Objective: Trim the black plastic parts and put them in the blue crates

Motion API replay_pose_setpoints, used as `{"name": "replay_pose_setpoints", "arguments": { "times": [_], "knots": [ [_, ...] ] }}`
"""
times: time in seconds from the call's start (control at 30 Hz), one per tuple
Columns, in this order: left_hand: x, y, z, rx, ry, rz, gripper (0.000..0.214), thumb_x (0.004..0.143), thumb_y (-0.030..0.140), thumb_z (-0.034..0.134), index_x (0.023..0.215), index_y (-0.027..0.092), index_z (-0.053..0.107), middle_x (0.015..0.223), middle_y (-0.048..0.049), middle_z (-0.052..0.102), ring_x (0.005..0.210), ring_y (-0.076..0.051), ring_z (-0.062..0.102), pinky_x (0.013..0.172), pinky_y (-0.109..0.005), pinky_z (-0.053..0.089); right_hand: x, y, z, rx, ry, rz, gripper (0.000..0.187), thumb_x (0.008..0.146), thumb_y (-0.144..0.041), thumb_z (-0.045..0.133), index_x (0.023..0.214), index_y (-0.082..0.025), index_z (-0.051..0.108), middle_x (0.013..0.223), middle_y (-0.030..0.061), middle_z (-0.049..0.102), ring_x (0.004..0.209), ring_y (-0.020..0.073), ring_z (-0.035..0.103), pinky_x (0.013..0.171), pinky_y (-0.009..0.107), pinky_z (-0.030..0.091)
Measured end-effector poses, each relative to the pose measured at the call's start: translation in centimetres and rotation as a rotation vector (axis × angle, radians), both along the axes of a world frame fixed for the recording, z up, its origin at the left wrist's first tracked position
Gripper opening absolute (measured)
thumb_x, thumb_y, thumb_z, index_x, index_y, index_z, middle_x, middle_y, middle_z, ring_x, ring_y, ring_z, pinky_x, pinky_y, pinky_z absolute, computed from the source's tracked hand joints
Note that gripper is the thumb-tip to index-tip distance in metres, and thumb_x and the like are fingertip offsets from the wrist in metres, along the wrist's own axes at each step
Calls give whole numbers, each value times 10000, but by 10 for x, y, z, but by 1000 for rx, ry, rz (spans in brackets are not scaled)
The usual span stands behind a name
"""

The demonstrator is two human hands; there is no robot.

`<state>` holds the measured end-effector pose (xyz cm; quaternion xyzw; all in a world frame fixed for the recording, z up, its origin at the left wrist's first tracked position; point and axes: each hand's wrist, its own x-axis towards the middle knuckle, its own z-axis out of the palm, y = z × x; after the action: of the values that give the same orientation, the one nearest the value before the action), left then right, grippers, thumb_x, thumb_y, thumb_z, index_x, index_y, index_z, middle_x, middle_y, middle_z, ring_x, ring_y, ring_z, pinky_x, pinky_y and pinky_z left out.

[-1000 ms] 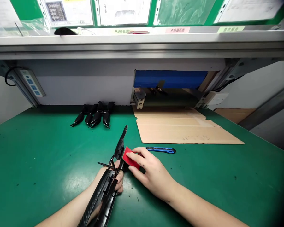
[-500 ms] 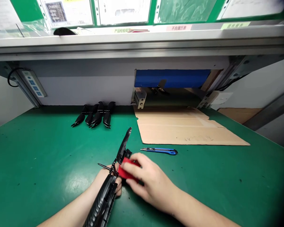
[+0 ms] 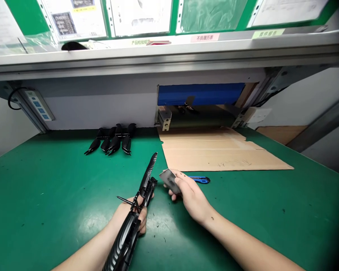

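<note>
My left hand [image 3: 124,216] is closed around a black plastic moulded part [image 3: 124,237], two long ribbed pieces joined by thin runners at the middle. The part slants from the bottom edge up to a pointed tip, and hides much of the palm. To its right, my right hand [image 3: 190,195] pinches a small flat piece of what looks like sandpaper [image 3: 170,181], its grey face showing. A gap separates that piece from the moulded part. Partly behind the right hand lies a blue utility knife [image 3: 200,179]; its blade end is hidden.
Several glossy black moulded parts [image 3: 113,139] lie at the back left of the green table [image 3: 59,188]. A flat cardboard sheet [image 3: 214,154] covers the back right, before an opening with a blue flap [image 3: 200,94]. A metal shelf edge [image 3: 158,62] crosses above, and a power strip [image 3: 39,105] hangs left.
My right hand has drawn back to the right from the moulded part and turned the sheet, so grey shows instead of red. It now covers the knife's blade end. Dark specks show on it.
</note>
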<state>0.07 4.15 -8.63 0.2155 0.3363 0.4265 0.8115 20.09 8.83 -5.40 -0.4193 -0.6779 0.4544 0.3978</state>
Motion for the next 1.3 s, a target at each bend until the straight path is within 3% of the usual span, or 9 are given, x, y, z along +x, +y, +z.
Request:
{"name": "replay_pose_setpoints", "arguments": {
  "times": [0.07, 0.2, 0.4, 0.53, 0.7, 0.83, 0.97, 1.17, 1.3],
  "knots": [
    [1, 0, -1, 11, 3, 4, 297, 753, 430, 685, 795, 157, 577, 366, 65, 375, 265, -75, 257, 343, -225, 211, -7, -12, 4, -96, 121, 66, 365, 982, -415, 330, 1215, -174, 474, 825, 38, 564, 625, 152, 529, 496, 233, 446],
    [2, 0, -6, 26, 17, 6, 351, 779, 428, 649, 611, 165, 490, 348, 49, 363, 258, -76, 272, 329, -224, 215, -23, -30, 10, 40, 56, 255, 205, 928, -373, 520, 1006, -189, 571, 853, 20, 583, 752, 164, 554, 673, 258, 464],
    [-3, 0, -3, 47, 33, -21, 347, 788, 445, 655, 949, 143, 595, 389, 71, 415, 281, -87, 316, 348, -223, 262, -10, -3, 0, 260, -74, -30, 170, 965, -279, 464, 1005, -192, 604, 930, 32, 606, 878, 186, 560, 810, 285, 438],
    [-1, -1, -7, 68, 33, -55, 457, 755, 473, 687, 1019, 110, 601, 379, 79, 404, 271, -81, 279, 335, -220, 243, -7, -3, -3, 398, -82, 87, 241, 976, -230, 434, 1095, -232, 644, 974, 45, 569, 877, 168, 565, 822, 284, 456],
    [2, 1, -14, 81, 8, -77, 419, 784, 504, 644, 959, 125, 611, 355, 93, 345, 261, -64, 183, 322, -210, 182, -11, -12, 4, 288, 12, 212, 241, 973, -255, 461, 1044, -217, 687, 894, 41, 565, 815, 156, 571, 781, 277, 481],
    [2, 2, -12, 100, 16, -40, 358, 785, 480, 650, 882, 138, 605, 361, 90, 336, 273, -57, 181, 336, -207, 180, -1, -6, 16, 2, 27, 399, 252, 929, -353, 545, 984, -164, 702, 794, 21, 576, 650, 132, 533, 615, 239, 468],
    [4, 1, -8, 117, 48, -24, 365, 758, 435, 689, 922, 118, 612, 356, 91, 332, 276, -55, 177, 340, -205, 166, -2, -6, 22, 92, 93, 216, 242, 921, -342, 550, 1009, -172, 698, 826, 28, 573, 723, 147, 546, 684, 252, 473],
    [-14, 12, 22, 256, 93, 109, 479, 811, 528, 610, 1109, 155, 575, 417, 98, 346, 332, -51, 192, 397, -200, 230, 5, -10, 29, 128, -234, 551, 167, 903, -274, 610, 1033, -265, 713, 944, 20, 619, 879, 166, 579, 816, 269, 461],
    [-38, 12, 57, 398, 184, 155, 489, 826, 458, 623, 1216, 174, 539, 442, 81, 392, 373, -69, 267, 448, -214, 259, 23, 3, 36, 301, -419, 453, 404, 713, -381, 810, 1078, -268, 680, 1014, 30, 602, 1003, 234, 523, 891, 334, 421]
  ]
}}
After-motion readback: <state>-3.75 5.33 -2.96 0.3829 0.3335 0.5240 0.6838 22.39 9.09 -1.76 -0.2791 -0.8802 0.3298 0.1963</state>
